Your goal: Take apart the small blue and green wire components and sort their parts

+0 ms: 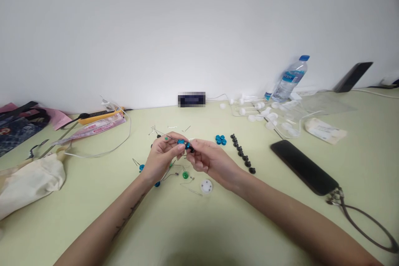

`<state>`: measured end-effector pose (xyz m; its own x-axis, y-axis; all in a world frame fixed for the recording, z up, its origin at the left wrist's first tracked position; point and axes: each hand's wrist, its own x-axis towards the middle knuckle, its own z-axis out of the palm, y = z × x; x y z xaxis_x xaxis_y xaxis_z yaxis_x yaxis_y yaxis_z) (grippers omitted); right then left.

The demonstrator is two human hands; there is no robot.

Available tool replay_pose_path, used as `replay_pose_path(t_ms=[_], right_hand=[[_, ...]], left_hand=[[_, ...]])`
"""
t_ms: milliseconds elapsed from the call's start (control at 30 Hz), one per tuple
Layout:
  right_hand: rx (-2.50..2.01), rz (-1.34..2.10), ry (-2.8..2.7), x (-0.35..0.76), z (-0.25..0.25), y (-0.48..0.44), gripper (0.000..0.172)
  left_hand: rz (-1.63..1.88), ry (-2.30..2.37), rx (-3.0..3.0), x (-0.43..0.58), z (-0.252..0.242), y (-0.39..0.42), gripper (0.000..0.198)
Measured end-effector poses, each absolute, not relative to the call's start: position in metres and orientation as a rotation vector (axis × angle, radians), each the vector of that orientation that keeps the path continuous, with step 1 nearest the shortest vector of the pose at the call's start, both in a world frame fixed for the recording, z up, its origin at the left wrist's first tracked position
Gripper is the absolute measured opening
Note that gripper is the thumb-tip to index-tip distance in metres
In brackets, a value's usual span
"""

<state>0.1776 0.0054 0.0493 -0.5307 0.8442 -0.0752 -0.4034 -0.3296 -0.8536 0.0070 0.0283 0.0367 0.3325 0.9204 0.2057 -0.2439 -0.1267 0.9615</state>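
Note:
Both hands meet above the middle of the pale green table. My left hand pinches a small blue piece with a thin wire running from it. Closed beside it, my right hand grips a dark piece with a blue part, touching or nearly touching the first. How the two join is too small to tell. Beneath and around the hands lie a green piece, a blue piece with wires, and a round white disc.
Several blue pieces and a row of black pieces lie right of the hands. Farther right are a phone, white parts and a water bottle. A yellow power strip and a cloth bag lie left.

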Motion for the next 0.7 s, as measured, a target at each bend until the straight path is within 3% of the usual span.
replay_pose_path(t_ms=[133, 267, 367, 433, 533, 633, 700], right_hand=[[-0.78, 1.65, -1.316, 0.176, 0.05, 0.003, 0.019], [-0.955, 0.948, -1.778, 0.175, 0.046, 0.0, 0.004], [-0.989, 0.404, -2.04, 0.175, 0.04, 0.001, 0.01], [-0.961, 0.251, -2.112, 0.176, 0.039, 0.002, 0.013], [-0.955, 0.465, -2.068, 0.177, 0.043, 0.001, 0.009], [-0.99, 0.902, -1.853, 0.178, 0.05, -0.001, 0.032], [-0.962, 1.167, -1.697, 0.179, 0.052, 0.0, 0.034]], left_hand=[[1.151, 0.782, 1.282, 0.009, 0.042, 0.025, 0.01], [1.115, 0.836, 1.243, 0.011, 0.049, 0.02, 0.018], [1.092, 0.863, 1.23, 0.013, 0.053, 0.016, 0.023], [1.085, 0.877, 1.222, 0.013, 0.055, 0.014, 0.025], [1.1, 0.895, 1.216, 0.013, 0.058, 0.012, 0.024], [1.127, 0.898, 1.249, 0.011, 0.06, 0.012, 0.021], [1.132, 0.889, 1.301, 0.011, 0.06, 0.012, 0.017]])
